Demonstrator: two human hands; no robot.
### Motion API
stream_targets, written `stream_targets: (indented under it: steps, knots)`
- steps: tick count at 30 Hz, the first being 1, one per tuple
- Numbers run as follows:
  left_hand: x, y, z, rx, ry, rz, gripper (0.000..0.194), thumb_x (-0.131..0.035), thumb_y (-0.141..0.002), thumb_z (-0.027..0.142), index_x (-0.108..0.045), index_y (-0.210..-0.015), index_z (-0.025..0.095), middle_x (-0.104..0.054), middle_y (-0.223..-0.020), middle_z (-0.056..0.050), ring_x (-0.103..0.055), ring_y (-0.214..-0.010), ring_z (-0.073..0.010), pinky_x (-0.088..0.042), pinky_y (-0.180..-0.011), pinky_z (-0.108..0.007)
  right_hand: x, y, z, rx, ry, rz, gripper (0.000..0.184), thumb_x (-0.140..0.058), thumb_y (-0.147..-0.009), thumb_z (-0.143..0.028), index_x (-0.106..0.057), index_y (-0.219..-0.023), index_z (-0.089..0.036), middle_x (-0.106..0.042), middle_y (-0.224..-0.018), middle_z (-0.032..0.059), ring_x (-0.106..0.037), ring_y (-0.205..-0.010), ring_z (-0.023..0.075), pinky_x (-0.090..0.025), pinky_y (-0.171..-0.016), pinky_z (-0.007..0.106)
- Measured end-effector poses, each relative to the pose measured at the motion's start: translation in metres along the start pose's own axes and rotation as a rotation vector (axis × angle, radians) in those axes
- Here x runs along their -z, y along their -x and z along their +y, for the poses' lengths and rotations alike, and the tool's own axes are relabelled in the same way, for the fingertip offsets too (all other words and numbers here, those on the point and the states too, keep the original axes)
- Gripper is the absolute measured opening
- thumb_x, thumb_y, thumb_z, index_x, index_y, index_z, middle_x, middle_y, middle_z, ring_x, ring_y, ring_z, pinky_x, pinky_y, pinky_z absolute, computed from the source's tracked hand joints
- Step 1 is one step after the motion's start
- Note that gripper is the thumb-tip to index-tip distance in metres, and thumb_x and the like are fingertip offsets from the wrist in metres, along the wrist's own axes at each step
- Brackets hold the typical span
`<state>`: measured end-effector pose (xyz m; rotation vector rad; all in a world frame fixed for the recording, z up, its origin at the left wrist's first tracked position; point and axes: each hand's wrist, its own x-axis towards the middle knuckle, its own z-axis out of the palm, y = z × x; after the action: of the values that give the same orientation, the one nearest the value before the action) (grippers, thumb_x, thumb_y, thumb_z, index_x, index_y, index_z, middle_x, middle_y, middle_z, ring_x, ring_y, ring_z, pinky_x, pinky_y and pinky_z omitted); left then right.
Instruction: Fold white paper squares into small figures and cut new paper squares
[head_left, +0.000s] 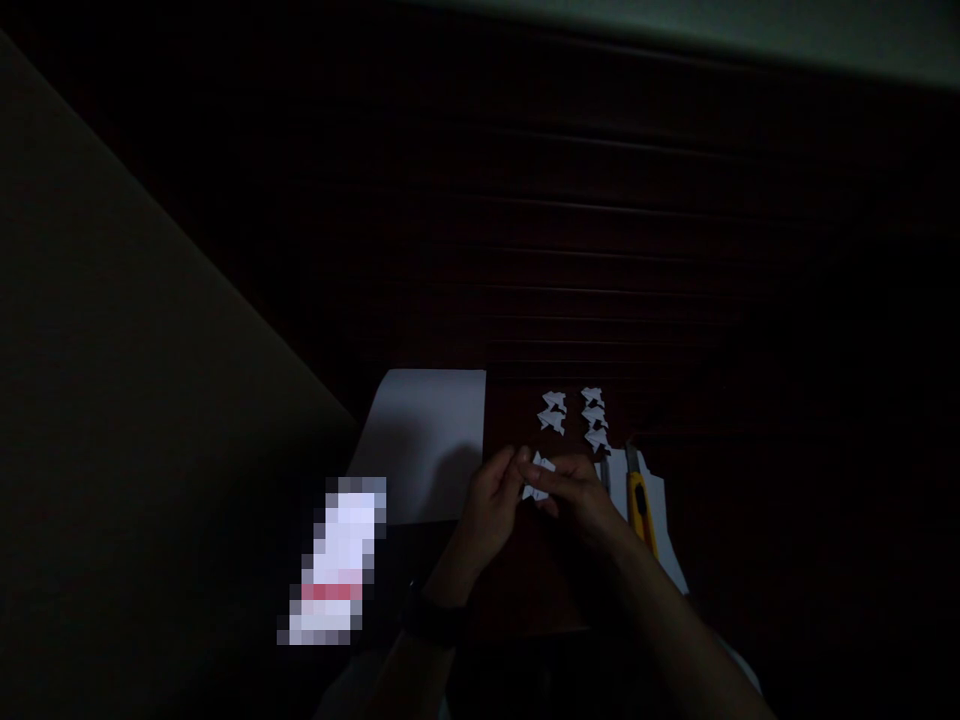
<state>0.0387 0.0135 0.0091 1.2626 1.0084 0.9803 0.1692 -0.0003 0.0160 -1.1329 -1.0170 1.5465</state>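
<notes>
Between my two hands is a small white origami figure (537,488), pinched by the fingers near the table's middle. My left hand (491,510) is closed at the figure's left side, its thumb and fingertips pressed together. From the right, my right hand (585,500) grips the same figure, its thumb lying across the front. Just beyond the hands are several finished-looking white origami figures (595,415) in two columns, pointed in outline. The finer folds are hard to make out in the dim light.
A large white paper sheet (427,420) lies to the left, partly in shadow. At right, a yellow utility knife (639,505) rests on white paper (664,520). A bright pixelated patch (337,560) is at lower left. Dark wooden slats (570,255) rise behind.
</notes>
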Motion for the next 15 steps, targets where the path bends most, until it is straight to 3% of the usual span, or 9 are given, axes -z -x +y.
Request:
stream_targets:
  steps: [6, 12, 15]
  knots:
    - [0.001, -0.003, 0.001, -0.104, -0.103, 0.044, 0.028, -0.042, -0.09, 0.039, -0.048, -0.073, 0.018, -0.042, -0.066, 0.004, -0.04, -0.061, -0.0104, -0.034, -0.056, -0.021, 0.0, 0.0, 0.002, 0.055, 0.074, 0.003, 0.041, -0.062, -0.079, -0.043, -0.054, -0.051, -0.015, -0.04, -0.044, -0.0054, -0.031, -0.042, 0.0063, -0.021, -0.044, 0.022]
    - [0.006, -0.004, -0.001, -0.118, -0.215, -0.036, 0.028, -0.042, -0.09, 0.036, -0.043, -0.068, 0.018, -0.041, -0.063, 0.005, -0.04, -0.06, -0.0099, -0.032, -0.054, -0.021, 0.008, 0.002, -0.002, 0.043, 0.222, -0.078, 0.044, -0.056, -0.083, -0.048, -0.055, -0.054, -0.014, -0.044, -0.045, -0.0043, -0.034, -0.043, 0.0061, -0.025, -0.044, 0.021]
    - [0.008, -0.004, -0.003, -0.138, -0.317, -0.014, 0.027, -0.043, -0.09, 0.033, -0.042, -0.066, 0.019, -0.04, -0.06, 0.005, -0.038, -0.057, -0.0093, -0.029, -0.052, -0.021, 0.01, 0.001, -0.001, 0.048, 0.255, -0.093, 0.044, -0.055, -0.083, -0.05, -0.055, -0.056, -0.015, -0.042, -0.045, -0.0048, -0.034, -0.043, 0.0061, -0.026, -0.044, 0.02]
